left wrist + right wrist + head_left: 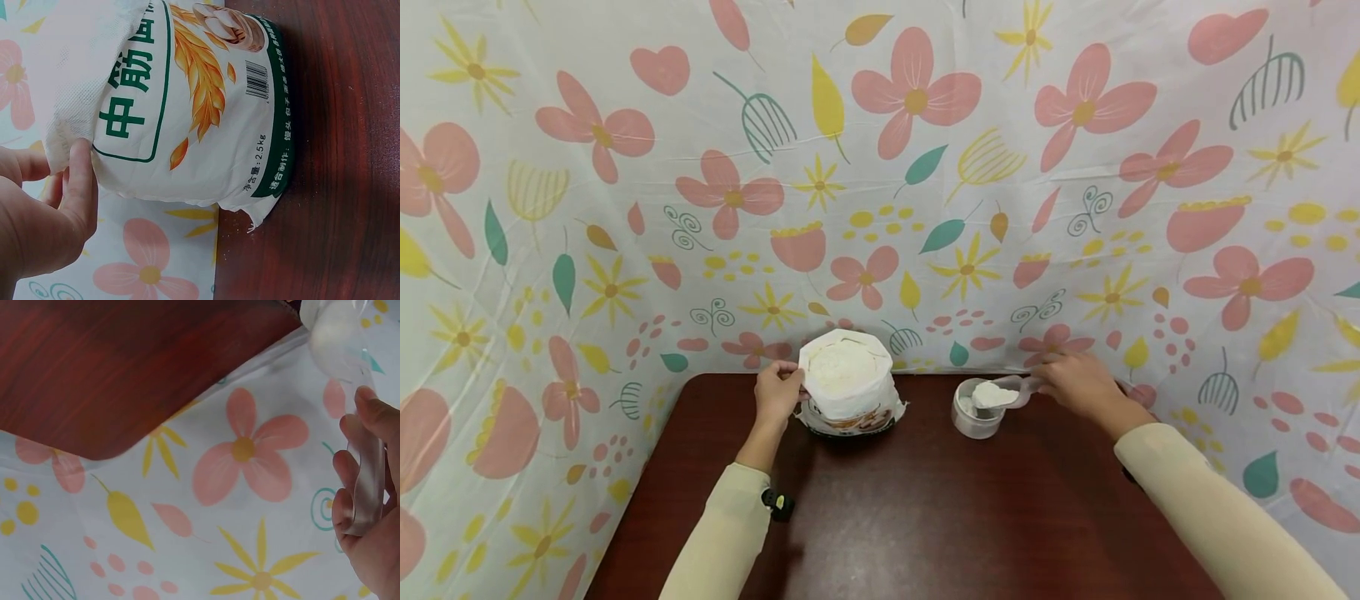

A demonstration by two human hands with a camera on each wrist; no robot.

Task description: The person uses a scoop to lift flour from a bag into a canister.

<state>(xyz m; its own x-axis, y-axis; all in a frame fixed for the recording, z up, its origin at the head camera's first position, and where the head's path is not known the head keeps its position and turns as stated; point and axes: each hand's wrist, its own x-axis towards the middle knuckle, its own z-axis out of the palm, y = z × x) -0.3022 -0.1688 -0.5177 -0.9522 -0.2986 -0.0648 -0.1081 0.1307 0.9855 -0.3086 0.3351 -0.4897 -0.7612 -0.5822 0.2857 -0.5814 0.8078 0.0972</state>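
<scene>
A white cloth flour bag, its top rolled open over white flour, stands at the back left of the table. My left hand pinches the bag's folded rim between thumb and fingers; green lettering and wheat ears show on its side in the left wrist view. To the right, my right hand grips the handle of a clear plastic scoop. White flour heaps in the scoop's bowl, held over a small clear round container with some white powder inside.
The dark red-brown table ends at the back against a flower-printed curtain, which also runs along both sides. A black band with a small device sits at the left wrist.
</scene>
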